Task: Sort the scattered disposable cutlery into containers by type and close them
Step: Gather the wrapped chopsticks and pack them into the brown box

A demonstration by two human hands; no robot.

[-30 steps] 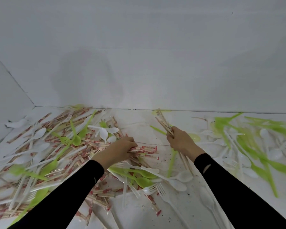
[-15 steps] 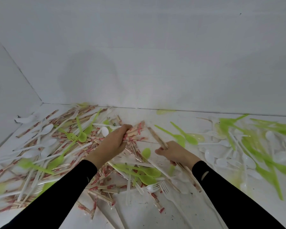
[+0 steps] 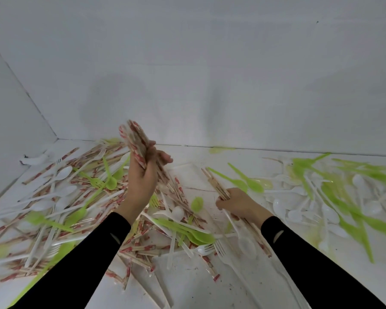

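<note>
Chopsticks point(image 3: 133, 138) clamped betw. L fingers point(image 3: 163, 155), tilted.

Left hand point(image 3: 143, 177) raised, wrist upright, grip curled tight; right hand point(image 3: 239, 202) low, knuckles up, grip closed.

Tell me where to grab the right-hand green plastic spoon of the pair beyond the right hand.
Pinch the green plastic spoon mid-handle, from above, across its width. It lies flat on the white table, bowl nearest the right hand, slim handle pointing away-left, clear of its twin.
</note>
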